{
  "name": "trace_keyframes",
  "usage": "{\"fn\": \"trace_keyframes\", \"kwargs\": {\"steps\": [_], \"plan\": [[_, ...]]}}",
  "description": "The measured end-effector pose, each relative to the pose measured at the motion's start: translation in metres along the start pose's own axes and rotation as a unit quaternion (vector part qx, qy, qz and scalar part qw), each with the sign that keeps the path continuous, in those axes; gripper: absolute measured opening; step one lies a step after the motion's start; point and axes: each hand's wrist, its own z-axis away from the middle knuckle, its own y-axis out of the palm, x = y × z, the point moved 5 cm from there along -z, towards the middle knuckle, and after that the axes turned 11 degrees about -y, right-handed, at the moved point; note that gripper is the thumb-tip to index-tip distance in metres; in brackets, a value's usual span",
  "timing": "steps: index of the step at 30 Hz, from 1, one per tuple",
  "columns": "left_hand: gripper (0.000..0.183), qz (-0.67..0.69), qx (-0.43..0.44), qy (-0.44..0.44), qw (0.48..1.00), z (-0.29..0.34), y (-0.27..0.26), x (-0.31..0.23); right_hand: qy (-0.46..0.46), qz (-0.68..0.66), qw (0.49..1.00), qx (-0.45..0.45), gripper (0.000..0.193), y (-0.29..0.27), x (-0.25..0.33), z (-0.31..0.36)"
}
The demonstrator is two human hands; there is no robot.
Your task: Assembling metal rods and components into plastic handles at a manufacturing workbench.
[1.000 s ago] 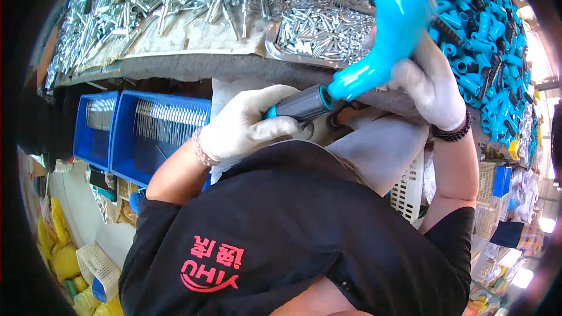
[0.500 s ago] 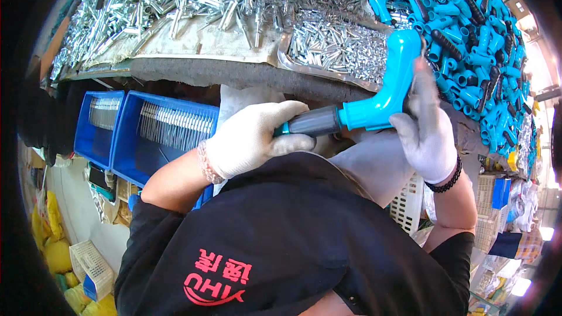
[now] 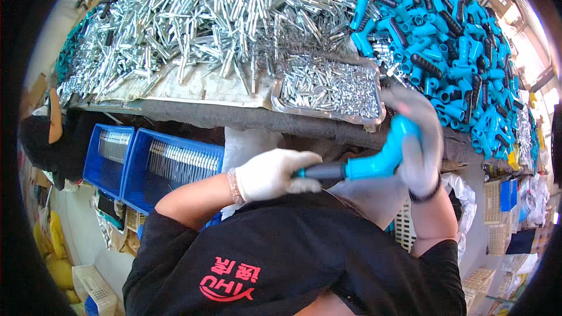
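Observation:
My left hand (image 3: 275,177), in a white glove, is closed around a dark grey tube with a teal tip. The tube (image 3: 326,171) fits into the end of a bent teal handle (image 3: 374,165), both in front of my torso. At the handle's far right end is my gloved right hand (image 3: 422,146), blurred by motion. Its palm side rests against the teal handle, with fingers stretched out above it and the thumb below. Part of the handle's end is hidden behind that thumb.
Shiny metal rods (image 3: 216,17) lie heaped across the bench, beside a tray (image 3: 275,105) of small metal pieces. Teal and black handles (image 3: 445,47) pile up at the right. Blue bins (image 3: 130,196) with metal rods stand below left. A white crate (image 3: 404,225) sits beneath my right arm.
The view has shifted, so the bench shows more fully. The teal handle has tilted to lie flatter, and my right hand's fingers now reach over its top. My left hand keeps its grip on the tube.

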Motion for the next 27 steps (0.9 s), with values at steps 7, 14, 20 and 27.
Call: {"fn": "trace_keyframes", "kwargs": {"steps": [7,14,20,27], "plan": [[0.061,-0.049,-0.057,-0.004,0.997,0.006,-0.007,0.024,0.079,-0.226,0.971,0.011,0.032,0.02,0.012,-0.002],[0.064,0.144,0.013,-0.079,0.986,-0.003,-0.008,0.041,-0.128,-0.264,0.951,0.102,0.037,0.017,0.01,-0.016],[0.05,0.234,-0.036,-0.149,0.96,0.0,-0.024,0.059,-0.136,-0.266,0.95,0.089,0.036,0.014,0.009,-0.026],[0.051,0.387,0.084,-0.133,0.909,0.0,-0.016,0.058,-0.085,-0.339,0.937,0.013,0.034,0.015,0.003,-0.01]]}}
